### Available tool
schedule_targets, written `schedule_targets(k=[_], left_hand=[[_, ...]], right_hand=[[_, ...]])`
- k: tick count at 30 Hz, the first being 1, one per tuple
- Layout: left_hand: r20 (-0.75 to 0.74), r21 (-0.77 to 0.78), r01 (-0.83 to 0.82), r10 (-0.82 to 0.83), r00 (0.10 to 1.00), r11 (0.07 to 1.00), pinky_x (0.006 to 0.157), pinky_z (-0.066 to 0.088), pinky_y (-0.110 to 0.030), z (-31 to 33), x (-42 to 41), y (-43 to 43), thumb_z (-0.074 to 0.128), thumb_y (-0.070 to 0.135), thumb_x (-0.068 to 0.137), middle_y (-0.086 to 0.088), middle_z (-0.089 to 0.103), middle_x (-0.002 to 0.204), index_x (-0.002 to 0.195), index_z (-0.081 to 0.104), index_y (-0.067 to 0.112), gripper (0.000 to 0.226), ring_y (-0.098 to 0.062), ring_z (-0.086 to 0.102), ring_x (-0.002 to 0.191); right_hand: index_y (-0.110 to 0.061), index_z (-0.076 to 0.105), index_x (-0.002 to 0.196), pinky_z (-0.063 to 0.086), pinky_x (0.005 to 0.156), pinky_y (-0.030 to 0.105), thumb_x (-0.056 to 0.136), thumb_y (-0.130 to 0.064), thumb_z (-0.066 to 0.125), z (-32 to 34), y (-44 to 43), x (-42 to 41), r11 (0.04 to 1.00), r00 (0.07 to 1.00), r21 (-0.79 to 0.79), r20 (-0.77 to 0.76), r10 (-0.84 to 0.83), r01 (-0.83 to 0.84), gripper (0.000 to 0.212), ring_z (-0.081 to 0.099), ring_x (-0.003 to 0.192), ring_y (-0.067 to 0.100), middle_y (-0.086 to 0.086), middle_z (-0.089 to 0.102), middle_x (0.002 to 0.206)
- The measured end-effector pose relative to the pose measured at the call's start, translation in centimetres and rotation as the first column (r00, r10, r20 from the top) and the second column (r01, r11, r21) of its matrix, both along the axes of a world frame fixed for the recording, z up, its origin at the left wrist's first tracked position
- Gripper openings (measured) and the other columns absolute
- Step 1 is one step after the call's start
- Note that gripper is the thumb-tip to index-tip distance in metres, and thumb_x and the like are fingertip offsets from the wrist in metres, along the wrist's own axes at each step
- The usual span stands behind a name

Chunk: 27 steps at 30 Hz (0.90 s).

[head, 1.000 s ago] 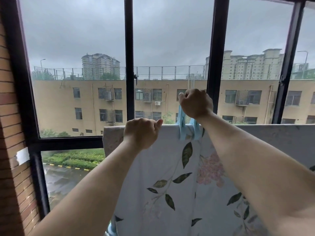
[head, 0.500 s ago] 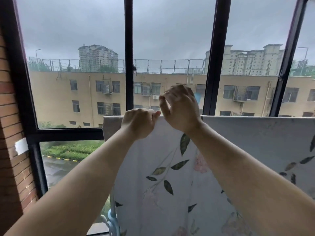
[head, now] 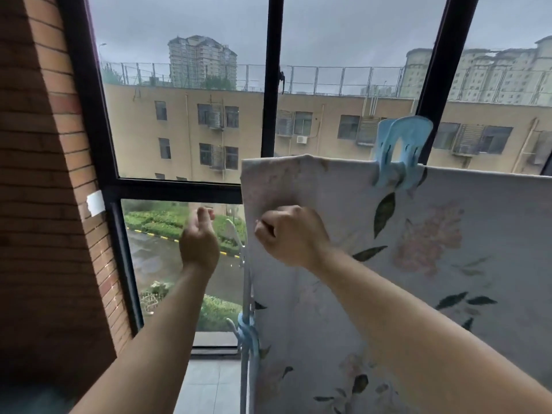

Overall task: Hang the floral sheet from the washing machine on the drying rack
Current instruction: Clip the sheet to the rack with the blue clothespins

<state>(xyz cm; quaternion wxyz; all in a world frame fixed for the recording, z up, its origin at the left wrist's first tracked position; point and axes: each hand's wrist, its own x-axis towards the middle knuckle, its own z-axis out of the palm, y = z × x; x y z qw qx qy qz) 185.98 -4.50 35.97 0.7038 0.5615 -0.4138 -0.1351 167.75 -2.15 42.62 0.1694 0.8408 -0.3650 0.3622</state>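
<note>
**Pale floral sheet [head: 448,228] hung and pegged at the window**

Black window frame [head: 270,85] spans the upper part of the frame, with grey sky and tan buildings beyond the glass. Brick wall [head: 44,174] runs down the left side. The sheet, whitish with dark green leaves and faded pink blooms, covers the right and lower right. Its top edge is draped over a support that the cloth hides, and its left edge hangs straight down near centre. Just beside that edge, a pale blue upright of the drying rack [head: 245,294] shows at lower centre, with a blue clamp [head: 248,333] on it. The right hand [head: 291,237], at centre, lies against the sheet below its upper left corner with the fingers curled; whether they pinch cloth cannot be told. The left hand [head: 199,245], just left of it and apart from the sheet, is raised with loosely curled fingers and holds nothing. A light blue peg [head: 400,150] grips the sheet's top edge, upper right of centre. A scrap of white tape [head: 95,202] sticks to the brick at mid left
</note>
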Motion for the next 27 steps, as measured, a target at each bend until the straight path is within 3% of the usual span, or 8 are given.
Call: schedule_targets(k=[4,7,10,13,16,19,24,27], left_hand=[[-0.192,0.272,0.094,-0.041,0.981,0.958,0.083,0.052,-0.037,-9.2,0.5,0.2,0.037,0.038,0.099,-0.001,0.069,0.088,0.086,0.063,0.022,0.033,-0.026,0.066,0.089],[-0.179,0.433,0.205,-0.139,0.974,0.878,0.082,0.054,-0.037,-14.3,-0.1,0.5,0.051,0.030,0.086,0.000,0.069,0.083,0.080,0.064,0.021,0.017,-0.031,0.067,0.090],[-0.126,0.511,0.263,-0.231,0.965,0.818,0.078,0.049,-0.027,-16.3,-0.6,1.2,0.062,0.016,0.087,0.000,0.070,0.088,0.091,0.069,0.019,0.008,-0.020,0.066,0.089],[-0.062,0.547,0.361,-0.394,0.917,0.755,0.076,0.052,-0.026,-17.2,-0.9,1.8,0.066,0.022,0.079,0.002,0.074,0.088,0.095,0.074,0.017,0.018,-0.016,0.069,0.089],[0.106,0.596,0.307,-0.451,0.886,0.742,0.068,0.047,-0.020,-17.7,-0.7,2.1,0.069,0.023,0.077,0.007,0.074,0.089,0.102,0.075,0.023,0.026,-0.009,0.067,0.080],[0.232,0.587,0.266,-0.473,0.850,0.765,0.067,0.050,-0.026,-17.4,-0.7,2.4,0.069,0.023,0.079,0.006,0.073,0.086,0.107,0.073,0.026,0.028,-0.013,0.062,0.070],[0.260,0.622,0.261,-0.509,0.821,0.738,0.076,0.053,-0.028,-17.1,-0.3,2.2,0.063,0.021,0.084,0.004,0.074,0.102,0.118,0.071,0.024,0.034,-0.017,0.063,0.083],[0.259,0.639,0.255,-0.515,0.817,0.726,0.063,0.047,-0.022,-17.1,-0.1,2.3,0.059,0.021,0.089,0.005,0.072,0.093,0.122,0.068,0.027,0.035,-0.013,0.062,0.075]], right_hand=[[-0.012,0.055,0.064,0.040,0.060,0.026,0.091,-0.035,0.047,-7.0,0.2,2.9,0.890,0.985,0.429,-0.140,-0.102,0.153,0.036,0.056,0.064,0.027,0.011,0.067,0.073],[-0.009,0.068,0.078,0.045,0.063,0.025,0.086,-0.032,0.052,-12.6,1.0,3.4,0.730,0.965,0.639,-0.238,-0.113,0.243,0.028,0.065,0.074,0.028,0.008,0.071,0.082],[-0.016,0.067,0.096,0.049,0.065,0.028,0.088,-0.032,0.052,-17.3,2.5,3.9,0.589,0.970,0.775,-0.230,-0.073,0.228,0.024,0.066,0.083,0.027,0.004,0.071,0.093],[-0.025,0.060,0.114,0.046,0.072,0.031,0.088,-0.035,0.050,-19.4,3.8,4.0,0.569,0.964,0.782,-0.162,-0.212,0.256,0.029,0.064,0.098,0.028,0.000,0.068,0.110],[-0.030,0.047,0.135,0.047,0.080,0.035,0.090,-0.040,0.049,-20.1,4.6,4.2,0.589,0.908,0.726,-0.120,-0.400,0.355,0.046,0.060,0.109,0.028,-0.001,0.059,0.127],[-0.024,0.036,0.143,0.048,0.087,0.040,0.089,-0.059,0.048,-20.6,4.7,4.5,0.508,0.835,0.720,-0.183,-0.519,0.473,0.066,0.053,0.120,0.031,0.006,0.047,0.136],[-0.012,0.015,0.153,0.048,0.095,0.040,0.078,-0.079,0.045,-21.5,3.9,4.4,0.353,0.759,0.742,-0.310,-0.572,0.569,0.105,0.044,0.131,0.032,0.013,0.031,0.151],[-0.015,0.015,0.153,0.047,0.100,0.042,0.064,-0.090,0.043,-22.5,3.0,4.2,0.288,0.768,0.791,-0.323,-0.554,0.540,0.120,0.044,0.133,0.032,0.012,0.036,0.151]])
